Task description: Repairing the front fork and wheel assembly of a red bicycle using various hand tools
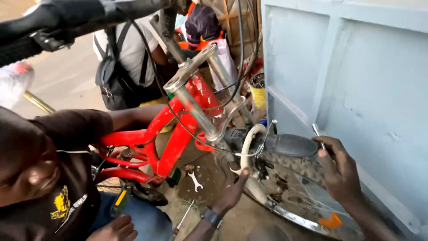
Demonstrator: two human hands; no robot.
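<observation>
A red bicycle frame [178, 134] leans in front of me, its silver fork [196, 107] running down to a white mudguard [247, 143] and a knobbly front tyre [294, 165]. My left hand [229, 192], with a dark watch on the wrist, reaches up to the lower end of the mudguard beside the wheel hub. Its fingers are hidden behind the parts. My right hand [341, 169] rests above the tyre, closed on a thin silver metal tool [317, 134] that points up. A grey rubber part [290, 145] lies between my two hands.
A co-worker in a dark shirt [58, 187] crouches at the left, one hand [113, 230] low. Another person with a backpack [116, 71] sits behind the bike. A wrench [195, 180] and a screwdriver [185, 217] lie on the ground. A pale blue metal wall [356, 80] stands close on the right.
</observation>
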